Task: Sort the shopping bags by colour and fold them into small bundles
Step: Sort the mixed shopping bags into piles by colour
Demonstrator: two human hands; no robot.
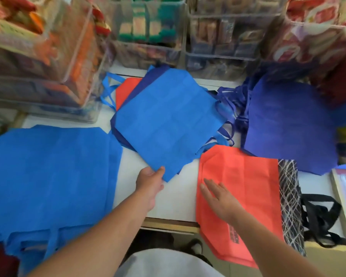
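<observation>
we are pinching the near corner of the light-blue bag (168,120) with the left hand (150,181), thumb on top, while the right hand (218,196) is lying flat, fingers straight, on the orange bag (244,186). the light-blue bag is topping a mixed stack mid-table (174,200), between the light-blue pile (48,176) and the dark-blue pile (284,124). we are judging the fabric light, limp and a little slippery; gripping a corner or edge is probably lifting it cleanly off the bags beneath.
</observation>
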